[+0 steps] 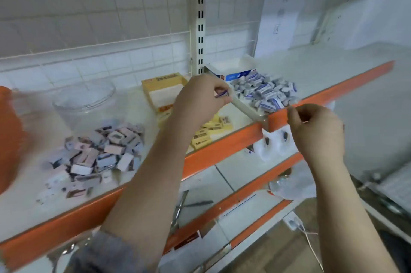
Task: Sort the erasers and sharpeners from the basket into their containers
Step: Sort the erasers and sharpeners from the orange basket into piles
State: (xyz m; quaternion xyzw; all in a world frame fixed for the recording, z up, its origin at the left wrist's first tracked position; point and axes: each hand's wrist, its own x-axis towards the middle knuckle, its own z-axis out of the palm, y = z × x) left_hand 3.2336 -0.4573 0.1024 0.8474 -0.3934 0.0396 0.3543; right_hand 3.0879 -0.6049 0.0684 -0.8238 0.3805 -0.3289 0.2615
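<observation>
Fingers (219, 94) of left hand (198, 99) pinch 1 eraser (222, 94) | right hand (315, 130) curled, empty

A white shelf board (26, 208) carries a bright orange front edge (222, 146). On it lie small blue-and-white wrapped erasers (264, 92), pale yellow erasers with dark print (209, 131), and pink, grey and white boxed sharpeners (95, 157). A yellow-and-white cardboard box (162, 92) stands behind, before white wall tiles (89, 65).

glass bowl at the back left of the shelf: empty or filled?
Looks empty. The glass bowl is see-through, with only shelf and tile visible through it, though motion blur softens it. The sharpeners lie loose in front of it.
</observation>
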